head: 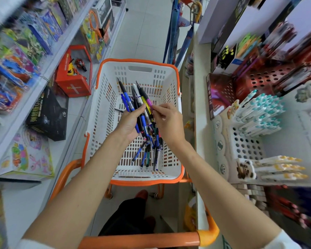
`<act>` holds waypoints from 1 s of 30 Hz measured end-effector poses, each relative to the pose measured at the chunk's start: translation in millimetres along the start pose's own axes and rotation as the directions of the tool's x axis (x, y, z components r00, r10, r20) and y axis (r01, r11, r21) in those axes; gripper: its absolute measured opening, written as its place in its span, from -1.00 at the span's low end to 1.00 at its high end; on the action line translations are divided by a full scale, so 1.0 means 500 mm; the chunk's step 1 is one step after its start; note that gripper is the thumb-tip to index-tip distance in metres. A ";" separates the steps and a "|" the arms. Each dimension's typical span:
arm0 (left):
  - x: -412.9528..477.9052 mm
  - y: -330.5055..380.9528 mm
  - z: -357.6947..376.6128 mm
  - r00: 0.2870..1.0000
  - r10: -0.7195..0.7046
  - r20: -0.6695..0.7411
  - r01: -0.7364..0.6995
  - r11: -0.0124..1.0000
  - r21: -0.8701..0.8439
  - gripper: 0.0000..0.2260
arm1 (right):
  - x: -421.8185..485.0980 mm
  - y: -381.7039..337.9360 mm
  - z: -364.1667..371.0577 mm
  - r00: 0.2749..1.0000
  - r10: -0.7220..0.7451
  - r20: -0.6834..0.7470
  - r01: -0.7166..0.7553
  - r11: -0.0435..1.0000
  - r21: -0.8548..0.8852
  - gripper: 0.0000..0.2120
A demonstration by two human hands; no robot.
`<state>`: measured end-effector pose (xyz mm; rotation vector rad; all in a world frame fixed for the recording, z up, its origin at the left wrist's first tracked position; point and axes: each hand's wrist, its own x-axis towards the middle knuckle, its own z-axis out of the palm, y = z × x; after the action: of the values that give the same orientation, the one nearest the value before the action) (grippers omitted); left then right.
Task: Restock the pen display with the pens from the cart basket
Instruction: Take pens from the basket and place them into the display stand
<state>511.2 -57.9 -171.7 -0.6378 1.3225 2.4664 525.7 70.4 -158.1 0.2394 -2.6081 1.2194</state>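
- While the left hand [128, 123] grips a bundle of pens [133, 97] over the orange-rimmed basket [138, 61], its fingers curl round the barrels.
- The right hand [169, 121] pinches the purple pen [148, 101] in that bundle between thumb and fingertips.
- More loose pens [149, 155] lie on the basket floor.
- The white pen display [246, 146] stands on the right-hand shelf [201, 105], apart from both hands.

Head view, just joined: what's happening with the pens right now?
The left hand grips a bunch of pens above the basket, and the right hand pinches a purple pen in that bunch. More loose pens lie on the basket floor. The rack on the right shelf has empty holes beside its teal-capped pens.
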 end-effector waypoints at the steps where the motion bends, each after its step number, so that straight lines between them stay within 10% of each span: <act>1: 0.000 0.000 0.002 1.000 0.000 0.009 0.000 1.000 0.002 -0.91 | 0.000 0.002 0.002 1.000 -0.001 0.016 0.001 1.000 -0.029 -0.78; 8: -0.006 0.007 0.003 0.997 -0.005 0.082 -0.007 0.990 0.144 -0.81 | 0.009 0.010 -0.017 0.976 -0.042 0.214 0.048 0.999 -0.026 -0.81; 12: -0.013 0.014 -0.003 0.995 -0.048 0.093 0.030 0.981 0.190 -0.75 | 0.027 -0.005 -0.035 0.984 0.167 0.063 -0.174 0.976 0.133 -0.85; 15: -0.029 0.022 0.003 0.977 -0.097 0.188 0.047 0.966 0.255 -0.77 | 0.050 -0.017 -0.054 0.921 0.318 0.225 -0.368 0.900 0.235 -0.63; 30: -0.076 0.057 0.035 0.918 -0.196 0.345 0.143 0.974 0.173 -0.59 | 0.065 0.018 -0.103 0.851 0.271 0.450 -0.496 0.698 0.517 -0.75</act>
<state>527.5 -60.2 -123.7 -0.2351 1.2276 2.1893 500.4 114.4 -123.3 -0.0066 -2.4939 2.3909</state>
